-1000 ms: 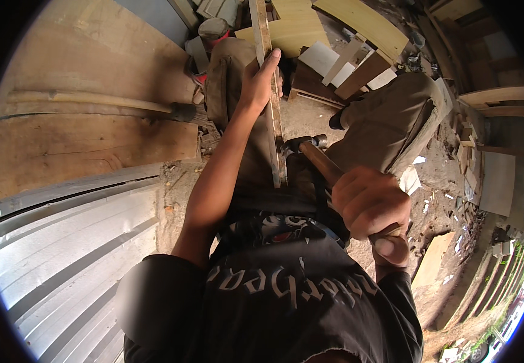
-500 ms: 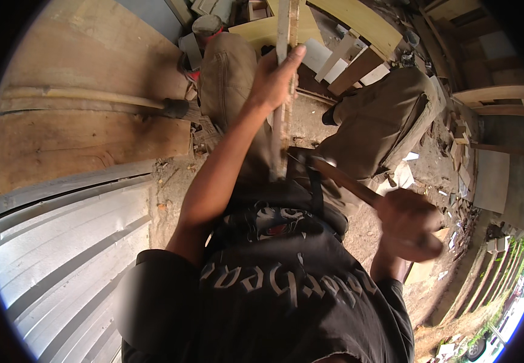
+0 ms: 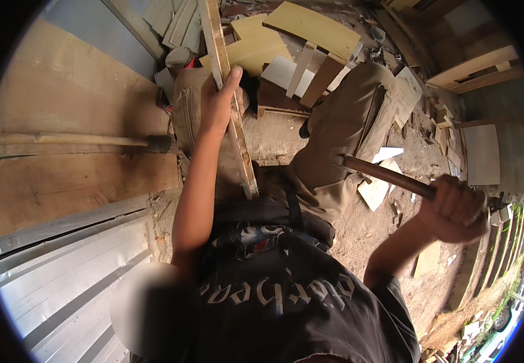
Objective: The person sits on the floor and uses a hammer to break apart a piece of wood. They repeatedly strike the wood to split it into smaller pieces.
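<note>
My left hand is closed around a long, narrow wooden strip. The strip runs from the top of the picture down to my lap between my legs, its lower end near my waist. Off to the right, my right hand is wrapped round the wooden handle of a hammer. The hammer's metal head points left, over my right thigh, apart from the strip. My fingers on the far side of the strip are partly hidden.
Yellowish boards and brown and white offcuts lie on the floor ahead. A wooden-handled tool rests against wooden panels at left, above a corrugated metal sheet. A round can stands by my left knee. Wood scraps litter the right.
The hammer has swung away from the strip's lower end, out to the right with my right hand. The strip now leans with its top to the left, still in my left hand.
</note>
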The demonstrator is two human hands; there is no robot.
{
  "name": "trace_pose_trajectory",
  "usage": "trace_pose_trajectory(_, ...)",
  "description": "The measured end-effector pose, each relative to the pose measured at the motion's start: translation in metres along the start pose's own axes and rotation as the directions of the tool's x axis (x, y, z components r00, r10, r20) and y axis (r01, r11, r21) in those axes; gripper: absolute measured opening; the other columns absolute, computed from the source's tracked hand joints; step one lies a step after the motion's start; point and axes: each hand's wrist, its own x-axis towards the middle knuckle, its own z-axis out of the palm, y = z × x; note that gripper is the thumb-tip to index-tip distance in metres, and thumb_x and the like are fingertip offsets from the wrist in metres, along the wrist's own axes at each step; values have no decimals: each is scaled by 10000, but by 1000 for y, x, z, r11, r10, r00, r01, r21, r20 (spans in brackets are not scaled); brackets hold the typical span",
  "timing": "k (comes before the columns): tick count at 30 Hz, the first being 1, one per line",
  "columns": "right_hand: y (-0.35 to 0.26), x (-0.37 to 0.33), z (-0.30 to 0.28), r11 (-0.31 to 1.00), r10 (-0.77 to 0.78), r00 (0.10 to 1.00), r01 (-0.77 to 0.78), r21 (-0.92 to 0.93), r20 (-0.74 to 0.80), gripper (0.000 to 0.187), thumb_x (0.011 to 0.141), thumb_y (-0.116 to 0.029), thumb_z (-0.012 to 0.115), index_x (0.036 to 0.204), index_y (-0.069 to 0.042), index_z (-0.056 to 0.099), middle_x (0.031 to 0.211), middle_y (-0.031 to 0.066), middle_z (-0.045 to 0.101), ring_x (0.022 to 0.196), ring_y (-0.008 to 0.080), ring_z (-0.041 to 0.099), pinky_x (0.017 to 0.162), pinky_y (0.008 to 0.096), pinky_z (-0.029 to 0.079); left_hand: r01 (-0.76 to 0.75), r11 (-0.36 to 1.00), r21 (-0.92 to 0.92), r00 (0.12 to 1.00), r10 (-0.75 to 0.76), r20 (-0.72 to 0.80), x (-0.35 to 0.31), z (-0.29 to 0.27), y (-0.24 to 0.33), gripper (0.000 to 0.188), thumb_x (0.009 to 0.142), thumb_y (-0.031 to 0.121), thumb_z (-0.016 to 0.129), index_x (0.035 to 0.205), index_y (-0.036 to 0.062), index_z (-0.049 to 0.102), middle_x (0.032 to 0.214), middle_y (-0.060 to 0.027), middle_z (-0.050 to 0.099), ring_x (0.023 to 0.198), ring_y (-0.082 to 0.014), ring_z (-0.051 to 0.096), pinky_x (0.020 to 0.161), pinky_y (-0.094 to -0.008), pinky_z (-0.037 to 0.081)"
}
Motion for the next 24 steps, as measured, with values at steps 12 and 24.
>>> trace_pose_trajectory(12,92,23,20,994,91,995,-92,56,29,442,926,-468,375,638,-133,397,454,-23,285,400,113,218,427,308,186,83,951,-298,995,-61,81,-32,-6,22,378,949,462,520,950,83,514,688,-33,535,527,-138,510,496,-264,403)
trace_pose_trajectory(24,132,-43,59,905,401,915,-390,-170,36,482,933,-416,559,691,-16,441,549,24,428,450,94,347,421,258,289,93,957,-276,990,-118,-76,0,-39,-3,551,947,627,375,929,88,488,624,-25,471,453,-152,466,439,-274,381)
